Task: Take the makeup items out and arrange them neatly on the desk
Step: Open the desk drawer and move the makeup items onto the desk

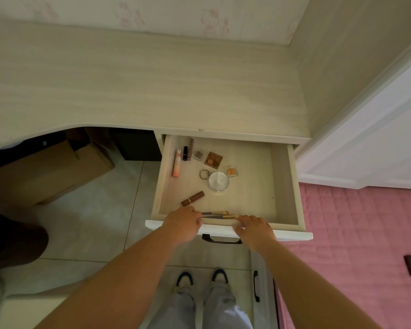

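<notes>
The pale wood-grain tabletop adjoins a pink quilted bed above a tiled floor. In the open pale wooden drawer, left hand and right hand each pinch the gold-ferruled makeup brushes; a brown lipstick tube and round silver mirror lie behind.

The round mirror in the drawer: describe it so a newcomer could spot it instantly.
Look inside the open drawer under the desk's right end. Near its middle lies the round mirror, silver-rimmed, with a key ring at its upper left. It is the only circular item; its neighbours are square palettes and tubes.
</notes>
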A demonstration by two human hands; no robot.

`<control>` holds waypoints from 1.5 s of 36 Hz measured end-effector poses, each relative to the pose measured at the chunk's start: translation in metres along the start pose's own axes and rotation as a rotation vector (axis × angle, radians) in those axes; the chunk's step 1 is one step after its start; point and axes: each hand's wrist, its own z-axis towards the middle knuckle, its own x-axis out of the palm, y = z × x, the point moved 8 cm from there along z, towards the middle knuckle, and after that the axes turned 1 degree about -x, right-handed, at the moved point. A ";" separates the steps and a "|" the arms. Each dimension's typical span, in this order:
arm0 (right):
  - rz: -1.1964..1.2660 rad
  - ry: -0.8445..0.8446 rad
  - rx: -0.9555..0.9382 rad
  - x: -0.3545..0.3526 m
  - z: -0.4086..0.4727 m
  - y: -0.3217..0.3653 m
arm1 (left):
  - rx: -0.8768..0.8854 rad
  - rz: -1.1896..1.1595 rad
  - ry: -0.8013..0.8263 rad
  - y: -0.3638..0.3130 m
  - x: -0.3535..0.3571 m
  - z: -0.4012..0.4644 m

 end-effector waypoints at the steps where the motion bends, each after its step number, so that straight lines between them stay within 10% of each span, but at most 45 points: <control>1: 0.004 -0.005 0.003 0.001 -0.002 0.000 | 0.004 -0.003 -0.004 0.000 0.000 -0.001; 34: -0.232 0.071 0.081 0.007 0.016 0.007 | 0.041 -0.074 0.227 0.012 0.003 0.017; 54: -0.546 0.200 -0.245 0.047 0.099 0.055 | -0.068 0.102 0.207 0.022 0.042 0.084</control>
